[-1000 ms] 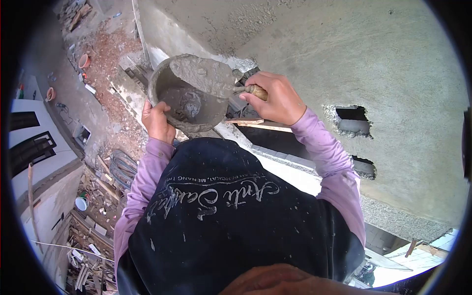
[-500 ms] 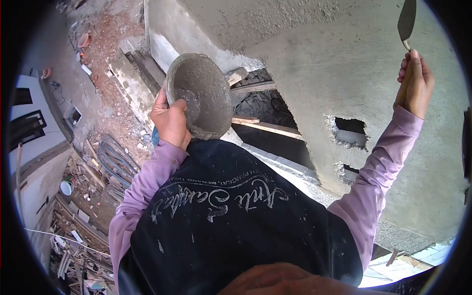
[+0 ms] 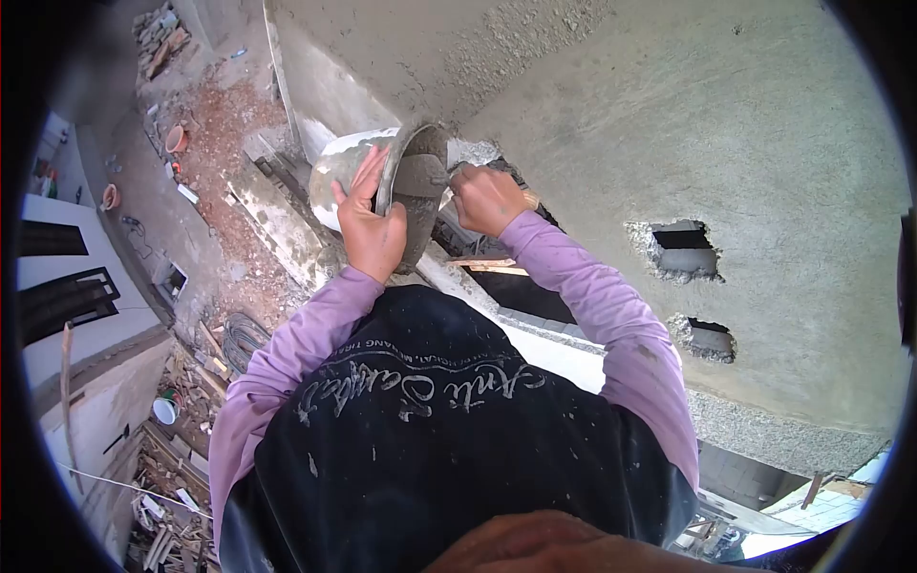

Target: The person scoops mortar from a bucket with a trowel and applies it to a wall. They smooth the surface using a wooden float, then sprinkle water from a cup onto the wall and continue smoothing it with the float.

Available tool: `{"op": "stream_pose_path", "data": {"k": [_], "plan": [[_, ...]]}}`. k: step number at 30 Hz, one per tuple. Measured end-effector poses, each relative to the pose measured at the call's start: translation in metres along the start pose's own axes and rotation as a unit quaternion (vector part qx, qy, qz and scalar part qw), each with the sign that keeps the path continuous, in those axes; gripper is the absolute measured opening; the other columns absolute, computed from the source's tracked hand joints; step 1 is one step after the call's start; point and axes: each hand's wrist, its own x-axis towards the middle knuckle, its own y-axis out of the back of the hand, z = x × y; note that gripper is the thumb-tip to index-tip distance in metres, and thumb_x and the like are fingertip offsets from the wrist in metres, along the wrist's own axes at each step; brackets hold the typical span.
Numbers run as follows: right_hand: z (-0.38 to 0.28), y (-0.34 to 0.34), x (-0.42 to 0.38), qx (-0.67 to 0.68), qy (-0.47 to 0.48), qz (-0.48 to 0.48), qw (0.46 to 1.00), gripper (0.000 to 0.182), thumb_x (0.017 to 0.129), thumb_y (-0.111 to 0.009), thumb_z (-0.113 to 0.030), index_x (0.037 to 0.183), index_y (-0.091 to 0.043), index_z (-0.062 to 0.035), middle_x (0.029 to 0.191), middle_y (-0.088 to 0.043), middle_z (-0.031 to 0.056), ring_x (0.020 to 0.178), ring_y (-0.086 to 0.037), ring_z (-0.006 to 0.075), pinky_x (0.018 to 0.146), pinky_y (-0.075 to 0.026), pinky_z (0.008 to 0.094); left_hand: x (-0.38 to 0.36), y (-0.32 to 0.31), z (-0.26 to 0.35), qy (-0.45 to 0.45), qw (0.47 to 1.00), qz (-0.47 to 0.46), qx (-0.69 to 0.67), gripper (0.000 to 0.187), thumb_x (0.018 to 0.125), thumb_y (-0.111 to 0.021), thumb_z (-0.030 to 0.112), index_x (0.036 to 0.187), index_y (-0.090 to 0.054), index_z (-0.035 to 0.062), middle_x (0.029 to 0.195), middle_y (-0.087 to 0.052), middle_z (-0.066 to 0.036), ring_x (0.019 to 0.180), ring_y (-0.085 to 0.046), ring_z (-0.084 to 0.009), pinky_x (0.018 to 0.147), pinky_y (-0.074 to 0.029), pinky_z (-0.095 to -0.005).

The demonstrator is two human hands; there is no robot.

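Note:
My left hand (image 3: pixel 371 227) grips the rim of a mortar-crusted bowl (image 3: pixel 346 170), which is tipped on its side with its mouth turned toward my right hand. My right hand (image 3: pixel 487 198) is closed on the handle of a trowel (image 3: pixel 427 177) whose blade reaches into the bowl's mouth and is mostly hidden by wet grey mortar. Both hands are held out in front of my chest, close to the grey plastered wall (image 3: pixel 745 124). Purple sleeves and a dark vest with white script fill the lower middle of the view.
The wall has two rough rectangular holes (image 3: pixel 686 246) to the right. A dark gap with wooden planks (image 3: pixel 487 263) lies just below my hands. Far below on the left are rubble, stacked timber (image 3: pixel 181 458), hose coils and buckets on the ground.
My right hand has come down from high at the wall on the right, bringing the trowel back into the bowl. My left hand has tipped the bowl further onto its side.

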Motion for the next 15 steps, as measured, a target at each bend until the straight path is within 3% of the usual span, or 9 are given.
{"op": "stream_pose_path", "data": {"k": [2,5,6,8,11,12,13,15], "plan": [[0.023,-0.009,0.013,-0.114,0.041,0.052,0.991,0.016,0.067,-0.068,-0.012,0.078,-0.068,-0.0006,0.086,-0.065,0.0161,0.079,-0.068,0.0325,0.067,-0.056,0.0416,0.004,-0.001,0.008,-0.005,1.0,-0.011,0.006,0.061,0.07,-0.054,-0.002,0.129,-0.063,0.0082,0.139,-0.059,-0.01,0.141,-0.042,-0.0237,0.117,0.01,-0.0583],[0.024,-0.046,0.026,-0.039,0.116,-0.029,0.992,0.015,0.068,-0.067,-0.012,0.078,-0.068,0.0,0.086,-0.066,0.0199,0.084,-0.069,0.0317,0.072,-0.056,0.043,0.005,0.002,0.006,-0.023,0.999,-0.046,0.003,0.06,0.07,-0.054,-0.003,0.128,-0.063,0.0083,0.138,-0.06,-0.008,0.141,-0.043,-0.0229,0.116,0.01,-0.0583],[0.021,-0.05,0.031,0.024,0.095,-0.115,0.989,0.019,0.074,-0.067,-0.014,0.084,-0.069,0.0014,0.09,-0.067,0.024,0.089,-0.069,0.0344,0.078,-0.054,0.0449,0.006,0.004,0.008,-0.024,0.998,-0.061,-0.005,0.06,0.07,-0.054,-0.003,0.128,-0.063,0.0082,0.138,-0.06,-0.008,0.141,-0.043,-0.0228,0.116,0.01,-0.0584],[0.009,-0.061,0.026,0.176,0.096,-0.104,0.974,0.022,0.078,-0.067,-0.017,0.09,-0.07,0.0011,0.092,-0.068,0.0245,0.092,-0.067,0.0369,0.081,-0.053,0.0465,0.009,0.009,0.002,-0.012,0.997,-0.067,-0.032,0.061,0.07,-0.055,-0.002,0.13,-0.062,0.0076,0.138,-0.06,-0.008,0.141,-0.043,-0.0216,0.117,0.013,-0.0554],[-0.01,-0.083,0.022,0.325,0.081,-0.054,0.941,0.026,0.084,-0.069,-0.022,0.098,-0.071,0.0,0.094,-0.069,0.0221,0.092,-0.065,0.0413,0.081,-0.052,0.0467,0.016,0.02,-0.028,0.086,0.981,0.018,-0.175,0.061,0.072,-0.053,-0.005,0.132,-0.06,0.0037,0.137,-0.06,-0.008,0.134,-0.049,-0.0197,0.121,-0.01,-0.049],[-0.018,-0.073,0.022,0.343,0.063,-0.033,0.937,0.027,0.083,-0.07,-0.022,0.097,-0.07,0.0002,0.094,-0.069,0.0219,0.091,-0.065,0.0411,0.081,-0.052,0.0464,0.019,0.027,-0.031,0.136,0.947,0.062,-0.285,0.061,0.074,-0.05,-0.01,0.133,-0.059,0.0,0.133,-0.061,-0.008,0.118,-0.059,-0.0158,0.105,-0.042,-0.0334],[-0.026,-0.063,0.026,0.363,0.045,-0.01,0.931,0.027,0.083,-0.071,-0.022,0.097,-0.07,0.0004,0.094,-0.069,0.0218,0.09,-0.065,0.041,0.08,-0.051,0.046,0.022,0.038,-0.029,0.177,0.932,0.107,-0.297,0.063,0.074,-0.048,-0.014,0.135,-0.058,-0.001,0.113,-0.068,-0.005,0.09,-0.063,-0.0094,0.077,-0.05,-0.0236],[-0.03,-0.04,0.034,0.352,0.019,0.001,0.936,0.027,0.083,-0.072,-0.022,0.097,-0.068,0.0009,0.091,-0.068,0.0205,0.086,-0.065,0.0412,0.077,-0.051,0.045,0.025,0.061,-0.038,0.211,0.906,0.164,-0.328,0.061,0.073,-0.049,-0.014,0.132,-0.059,-0.0005,0.1,-0.069,-0.003,0.075,-0.059,-0.0077,0.069,-0.047,-0.0226]]}}
